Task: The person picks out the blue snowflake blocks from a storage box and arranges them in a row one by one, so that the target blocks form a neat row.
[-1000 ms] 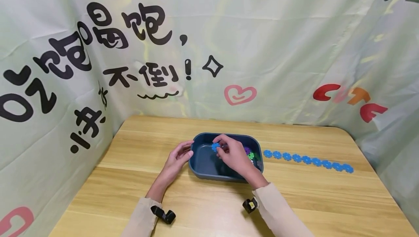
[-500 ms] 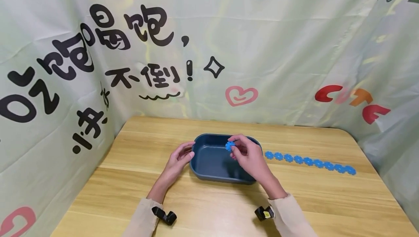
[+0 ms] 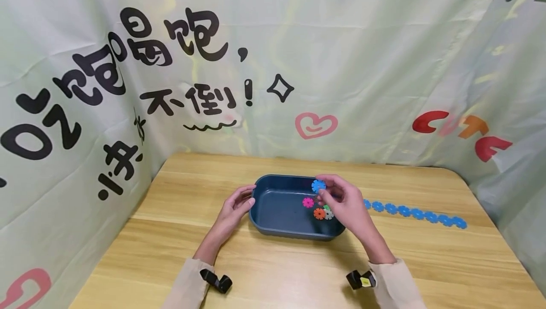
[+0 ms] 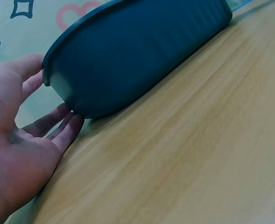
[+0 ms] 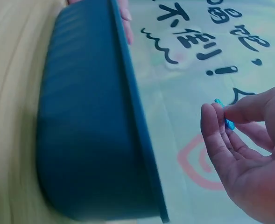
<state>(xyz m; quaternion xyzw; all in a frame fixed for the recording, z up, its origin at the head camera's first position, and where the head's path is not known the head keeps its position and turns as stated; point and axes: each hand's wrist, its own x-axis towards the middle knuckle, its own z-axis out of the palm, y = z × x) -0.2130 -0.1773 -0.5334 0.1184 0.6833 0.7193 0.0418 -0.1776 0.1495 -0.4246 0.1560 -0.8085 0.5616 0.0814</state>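
Observation:
In the head view, a dark blue plastic bin (image 3: 277, 209) stands on the wooden table. My left hand (image 3: 232, 209) rests against its left end, fingertips touching the rim and outer wall. Above the bin's right end, my right hand (image 3: 347, 204) pinches a blue snowflake disc (image 3: 318, 186) between thumb and fingers. The right wrist view shows that disc edge-on at the fingertips. Below it in the bin lie a pink disc (image 3: 308, 202), an orange disc (image 3: 319, 213) and a whitish disc (image 3: 329, 214); a green one is partly hidden by the right hand.
A row of several blue snowflake discs (image 3: 404, 211) runs across the wooden table (image 3: 298, 271) to the right, its left end hidden behind the right hand. Printed curtains (image 3: 362, 72) hang behind and beside the table.
My right hand has moved rightward with the blue disc, from over the bin's middle to its right end, uncovering the coloured discs inside. The left hand has stayed at the bin's left end.

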